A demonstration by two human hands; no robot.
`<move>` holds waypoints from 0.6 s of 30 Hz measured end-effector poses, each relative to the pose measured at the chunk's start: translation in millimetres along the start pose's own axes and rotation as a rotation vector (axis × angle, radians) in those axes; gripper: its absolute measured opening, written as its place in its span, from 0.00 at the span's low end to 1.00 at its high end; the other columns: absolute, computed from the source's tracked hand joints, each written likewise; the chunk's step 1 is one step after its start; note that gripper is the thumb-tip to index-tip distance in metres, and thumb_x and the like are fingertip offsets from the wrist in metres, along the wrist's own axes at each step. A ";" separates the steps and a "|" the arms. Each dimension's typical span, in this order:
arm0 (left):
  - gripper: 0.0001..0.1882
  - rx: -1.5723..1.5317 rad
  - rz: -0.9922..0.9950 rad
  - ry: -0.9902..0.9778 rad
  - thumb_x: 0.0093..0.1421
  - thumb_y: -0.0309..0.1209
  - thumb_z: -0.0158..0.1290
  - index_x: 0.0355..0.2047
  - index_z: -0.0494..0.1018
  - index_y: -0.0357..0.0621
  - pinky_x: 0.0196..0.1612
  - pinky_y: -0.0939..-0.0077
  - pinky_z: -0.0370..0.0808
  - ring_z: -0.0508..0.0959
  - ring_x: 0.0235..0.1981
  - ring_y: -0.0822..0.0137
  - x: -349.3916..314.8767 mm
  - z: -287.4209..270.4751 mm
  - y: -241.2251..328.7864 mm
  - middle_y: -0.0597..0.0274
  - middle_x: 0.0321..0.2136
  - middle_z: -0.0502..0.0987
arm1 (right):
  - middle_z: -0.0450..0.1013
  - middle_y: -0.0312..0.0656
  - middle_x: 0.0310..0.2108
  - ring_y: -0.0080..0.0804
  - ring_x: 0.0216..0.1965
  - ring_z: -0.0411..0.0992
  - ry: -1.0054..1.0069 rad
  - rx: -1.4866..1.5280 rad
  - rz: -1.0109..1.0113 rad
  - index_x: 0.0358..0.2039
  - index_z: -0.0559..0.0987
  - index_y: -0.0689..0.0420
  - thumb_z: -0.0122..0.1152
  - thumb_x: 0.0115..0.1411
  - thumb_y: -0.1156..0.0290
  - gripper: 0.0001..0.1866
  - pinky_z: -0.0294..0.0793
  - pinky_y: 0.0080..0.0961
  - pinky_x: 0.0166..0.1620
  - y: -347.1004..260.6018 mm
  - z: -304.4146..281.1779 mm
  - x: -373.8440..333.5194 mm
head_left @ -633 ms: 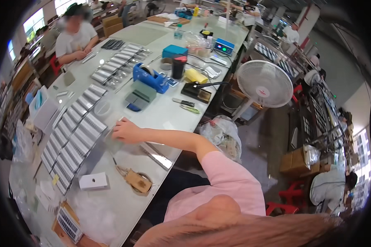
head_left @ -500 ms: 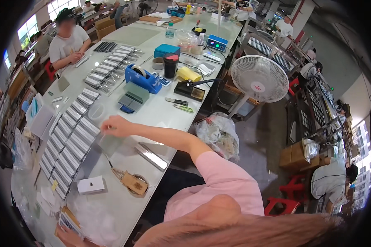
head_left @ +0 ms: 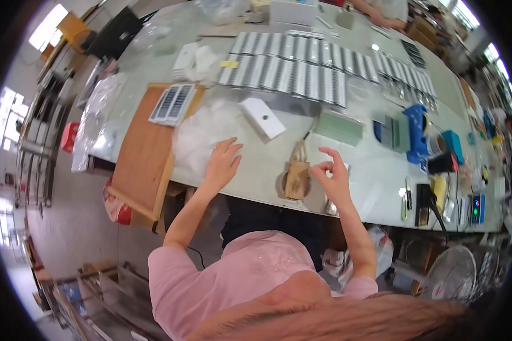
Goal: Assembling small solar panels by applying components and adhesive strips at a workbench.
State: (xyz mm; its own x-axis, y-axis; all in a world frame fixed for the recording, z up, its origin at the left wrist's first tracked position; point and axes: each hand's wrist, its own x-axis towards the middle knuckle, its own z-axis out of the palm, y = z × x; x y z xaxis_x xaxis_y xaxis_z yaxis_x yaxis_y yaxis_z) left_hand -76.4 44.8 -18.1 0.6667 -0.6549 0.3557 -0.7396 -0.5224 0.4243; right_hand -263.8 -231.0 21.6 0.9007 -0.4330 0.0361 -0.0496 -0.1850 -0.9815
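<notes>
My left hand [head_left: 223,166] hovers over the near part of the table, fingers apart and holding nothing, beside a cloudy white plastic bag [head_left: 202,136]. My right hand [head_left: 333,175] is bent, with a gap between thumb and forefinger and nothing visible in it. Just left of it, a tan block [head_left: 297,179] with a thin tool lies over a round dish. Between and beyond the hands sits a small white box [head_left: 263,119] with a dark dot. A pale green block [head_left: 339,128] stands farther right. Rows of grey-and-white striped strips [head_left: 290,75] lie beyond.
On the left, a brown wooden board [head_left: 145,148] carries striped panels [head_left: 173,104] and overhangs the table edge. To the right are an open lidded case [head_left: 391,133], a blue tape dispenser [head_left: 417,133] and a black cup [head_left: 441,163]. A fan [head_left: 452,273] stands off the table's right end.
The view has swung left. My right hand has drawn back from beside the striped strips toward the near edge. My left hand has come off the striped panels.
</notes>
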 end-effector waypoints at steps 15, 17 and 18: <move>0.10 -1.308 -0.681 0.083 0.66 0.25 0.54 0.47 0.74 0.37 0.47 0.81 0.74 0.77 0.39 0.77 6.3 -23.8 39.2 0.66 0.44 0.78 | 0.75 0.41 0.39 0.37 0.40 0.71 0.110 -0.601 -0.372 0.48 0.78 0.55 0.71 0.51 0.65 0.24 0.70 0.30 0.45 -1.6 30.0 14.5; 0.10 -1.483 -0.727 0.084 0.67 0.25 0.53 0.48 0.74 0.38 0.49 0.80 0.73 0.77 0.40 0.77 1.9 -15.4 58.4 0.66 0.44 0.78 | 0.78 0.39 0.34 0.29 0.36 0.73 -0.104 -0.200 -0.153 0.41 0.81 0.60 0.65 0.58 0.66 0.14 0.72 0.27 0.43 -17.7 38.8 6.5; 0.10 -1.559 -0.700 0.071 0.68 0.25 0.51 0.48 0.74 0.38 0.50 0.80 0.73 0.76 0.40 0.77 -1.8 -10.0 70.4 0.65 0.44 0.78 | 0.76 0.36 0.30 0.25 0.32 0.72 -0.231 -0.040 0.019 0.40 0.81 0.60 0.65 0.60 0.64 0.13 0.71 0.24 0.38 -19.0 44.6 4.8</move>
State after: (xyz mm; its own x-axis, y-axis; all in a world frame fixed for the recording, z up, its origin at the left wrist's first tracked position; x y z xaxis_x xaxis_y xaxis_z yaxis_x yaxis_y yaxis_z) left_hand -128.7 14.7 19.5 0.8343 -0.5043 -0.2225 0.4276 0.3375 0.8386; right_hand -239.3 -190.2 32.0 0.9740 -0.2246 -0.0306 -0.0801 -0.2152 -0.9733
